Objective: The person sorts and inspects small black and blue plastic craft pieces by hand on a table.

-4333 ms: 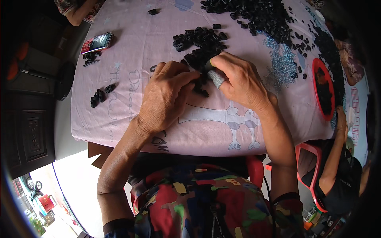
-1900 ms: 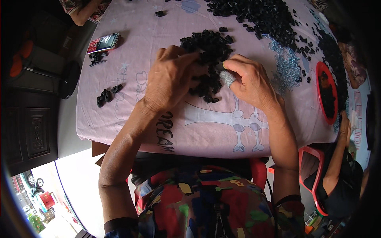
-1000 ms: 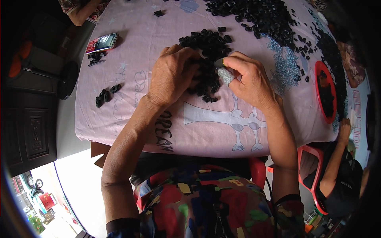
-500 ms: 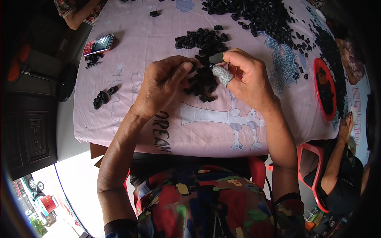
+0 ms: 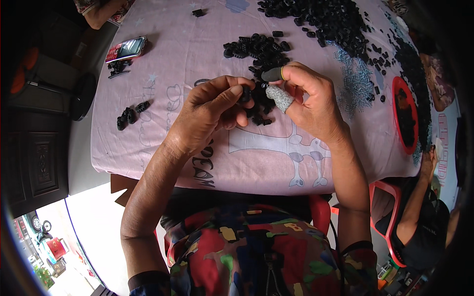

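Over the table, my left hand [image 5: 205,116] is closed, pinching a small black plastic part [image 5: 246,93] between thumb and fingertips. My right hand [image 5: 313,103] faces it, wearing a dark cover [image 5: 271,74] on one finger and a speckled grey cover [image 5: 279,97] on the thumb. Between those covered tips sits a tiny shiny piece [image 5: 265,86], too small to make out fully. The two hands are close but apart. Behind and below them spreads a loose heap of black plastic parts [image 5: 256,47], partly hidden by my fingers.
A pink printed cloth [image 5: 276,172] covers the table. Far right lie a big black parts pile [image 5: 326,19], thin bluish metallic pieces [image 5: 353,81] and a red basin [image 5: 414,143]. A phone [image 5: 127,49] and some black parts [image 5: 129,116] lie left. Other people sit around the table.
My left hand has turned so that the black part shows more plainly at its fingertips. My right hand keeps its pinch, and the whole view has shifted slightly.
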Motion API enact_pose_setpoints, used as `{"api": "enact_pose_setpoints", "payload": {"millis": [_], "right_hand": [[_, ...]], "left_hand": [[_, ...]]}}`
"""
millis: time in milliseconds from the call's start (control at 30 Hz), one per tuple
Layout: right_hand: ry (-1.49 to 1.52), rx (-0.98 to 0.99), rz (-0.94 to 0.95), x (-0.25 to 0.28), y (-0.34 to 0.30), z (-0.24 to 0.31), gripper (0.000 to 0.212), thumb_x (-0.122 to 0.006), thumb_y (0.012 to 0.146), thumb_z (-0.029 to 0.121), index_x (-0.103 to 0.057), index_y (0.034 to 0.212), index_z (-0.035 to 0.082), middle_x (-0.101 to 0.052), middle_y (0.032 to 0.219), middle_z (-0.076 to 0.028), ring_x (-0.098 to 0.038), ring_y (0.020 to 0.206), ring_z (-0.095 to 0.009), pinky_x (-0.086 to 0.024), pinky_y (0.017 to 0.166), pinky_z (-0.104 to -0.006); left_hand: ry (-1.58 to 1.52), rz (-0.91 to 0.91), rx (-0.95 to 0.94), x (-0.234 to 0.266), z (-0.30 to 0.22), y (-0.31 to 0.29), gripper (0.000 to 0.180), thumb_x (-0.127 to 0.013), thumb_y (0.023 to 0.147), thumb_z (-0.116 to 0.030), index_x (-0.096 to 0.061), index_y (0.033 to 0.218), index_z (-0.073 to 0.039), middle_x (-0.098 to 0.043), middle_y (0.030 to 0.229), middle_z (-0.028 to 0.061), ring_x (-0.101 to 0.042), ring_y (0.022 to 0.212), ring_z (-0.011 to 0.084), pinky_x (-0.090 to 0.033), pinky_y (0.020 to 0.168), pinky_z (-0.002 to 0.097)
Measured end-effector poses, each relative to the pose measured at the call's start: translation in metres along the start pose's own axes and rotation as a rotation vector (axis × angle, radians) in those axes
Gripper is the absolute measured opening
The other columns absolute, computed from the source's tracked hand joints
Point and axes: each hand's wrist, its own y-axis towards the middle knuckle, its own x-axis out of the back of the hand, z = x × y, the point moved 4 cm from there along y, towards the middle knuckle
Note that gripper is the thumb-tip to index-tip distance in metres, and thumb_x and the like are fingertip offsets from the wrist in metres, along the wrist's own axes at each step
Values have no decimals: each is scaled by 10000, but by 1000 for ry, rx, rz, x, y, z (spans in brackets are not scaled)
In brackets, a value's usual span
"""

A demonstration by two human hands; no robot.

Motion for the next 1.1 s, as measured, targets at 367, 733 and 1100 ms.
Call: {"api": "enact_pose_setpoints", "payload": {"millis": [367, 733, 1100], "right_hand": [[30, 13, 59, -3, 1, 10, 330, -678, 736, -164, -630, 1032, -26, -677, 907, -72, -662, 766, -121, -555, 650, -259], [34, 71, 44, 0, 1, 16, 341, -712, 748, -157, -636, 1050, -16, -671, 925, -69, -684, 806, -126, -578, 659, -251], [-11, 160, 64, -3, 2, 19, 377, -725, 727, -165, -637, 1047, 13, -680, 968, -69, -693, 813, -149, -597, 646, -256]], "left_hand": [[-97, -52, 10, -1, 4, 0, 256, -594, 1016, -138, -599, 1244, -22, -702, 980, 108, -681, 779, 117, -512, 638, 210], [324, 11, -268, -8, -2, -4, 244, -648, 978, -48, -616, 1215, -1, -663, 1072, 44, -617, 983, 94, -515, 886, 256], [477, 16, -280, -7, -1, -4, 235, -666, 947, 2, -632, 1177, 31, -708, 1001, 66, -672, 912, 94, -553, 840, 242]]}}
